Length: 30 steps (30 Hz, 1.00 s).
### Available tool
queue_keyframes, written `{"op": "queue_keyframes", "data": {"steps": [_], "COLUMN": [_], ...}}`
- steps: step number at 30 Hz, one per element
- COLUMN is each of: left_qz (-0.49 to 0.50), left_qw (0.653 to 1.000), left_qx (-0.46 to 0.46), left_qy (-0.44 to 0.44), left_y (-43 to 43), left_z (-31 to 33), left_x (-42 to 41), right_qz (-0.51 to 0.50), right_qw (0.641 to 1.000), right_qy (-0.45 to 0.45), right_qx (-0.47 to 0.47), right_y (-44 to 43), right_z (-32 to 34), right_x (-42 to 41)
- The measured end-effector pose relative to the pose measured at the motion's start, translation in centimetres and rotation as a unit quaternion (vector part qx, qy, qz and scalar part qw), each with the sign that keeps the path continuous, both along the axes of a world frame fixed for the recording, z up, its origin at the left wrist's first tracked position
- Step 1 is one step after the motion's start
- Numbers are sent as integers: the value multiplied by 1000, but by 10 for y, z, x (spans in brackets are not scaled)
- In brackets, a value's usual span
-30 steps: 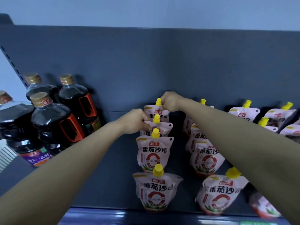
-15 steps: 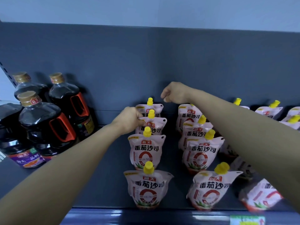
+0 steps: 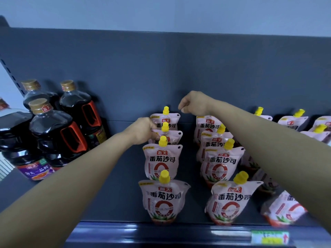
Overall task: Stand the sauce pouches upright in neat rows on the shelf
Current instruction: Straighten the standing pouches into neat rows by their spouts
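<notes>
Head camera: we reach both arms into the shelf [image 3: 114, 185], where tomato sauce pouches stand in files running out from the back panel [image 3: 161, 68]. Our left grip [image 3: 143, 130] pinches the left edge of the held pouch [image 3: 174, 137], which stands second out from the back panel in the file nearest the dark bottles [image 3: 53, 133]. Our right grip [image 3: 193, 104] hangs clenched on nothing, just above the rear pouch [image 3: 207, 125] that stands closest to the back panel in the next file along.

The step in hand looks to us like squaring up the held pouch. To do it well, we would seat its base flat on the shelf and turn its printed face parallel to the back panel. We would then line its yellow cap up with the caps of the pouches before and behind it. These pouches look soft, so we judge a slow release safer than a quick one, or the pouch may slump onto its neighbours. The free right grip could steady the cap from above while the left lets go.

Two files look upright and fairly even. Farther along the back panel more pouches lean, and a tipped pouch [image 3: 284, 208] lies over, well out from the back panel. We judge the job well begun but not done.
</notes>
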<state>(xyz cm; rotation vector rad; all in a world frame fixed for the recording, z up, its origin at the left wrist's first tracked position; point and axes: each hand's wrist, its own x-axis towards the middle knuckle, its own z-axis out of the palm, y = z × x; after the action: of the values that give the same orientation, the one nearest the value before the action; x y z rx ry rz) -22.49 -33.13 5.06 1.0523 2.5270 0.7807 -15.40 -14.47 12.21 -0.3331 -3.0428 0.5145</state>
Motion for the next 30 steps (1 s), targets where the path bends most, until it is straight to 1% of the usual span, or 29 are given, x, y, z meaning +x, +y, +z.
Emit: {"op": "queue_keyframes", "data": {"steps": [4,8,9,11,13,14,16,19,26,30], "left_qz": [-9,44,47,14,-45,-68,-86,-61,-75,-69], "left_qw": [1000,995,993,994,995,995,995,998,997,997], "left_qx": [-2,71,89,105,53,16,-25,-30,-30,-23], "left_qy": [15,56,55,-6,-67,-73,-39,10,-4,39], "left_y": [-6,-18,-22,-29,-33,-34,-32,-29,-26,-23], "left_z": [6,26,32,41,40,35,19,5,5,3], "left_x": [3,9,13,23,35,38,38,36,44,46], "right_qz": [8,26,32,40,51,56,63,65,71,67], "right_qw": [1000,999,998,994,987,984,981,982,983,986], "right_qy": [-4,-38,-55,-101,-150,-169,-181,-174,-166,-149], "right_qx": [-4,4,4,3,8,9,8,26,26,20], "right_y": [-6,-12,-14,-19,-25,-28,-32,-35,-37,-36], "right_z": [4,9,9,9,5,2,-6,-15,-23,-23], "right_x": [5,11,12,15,15,14,11,10,11,11]}}
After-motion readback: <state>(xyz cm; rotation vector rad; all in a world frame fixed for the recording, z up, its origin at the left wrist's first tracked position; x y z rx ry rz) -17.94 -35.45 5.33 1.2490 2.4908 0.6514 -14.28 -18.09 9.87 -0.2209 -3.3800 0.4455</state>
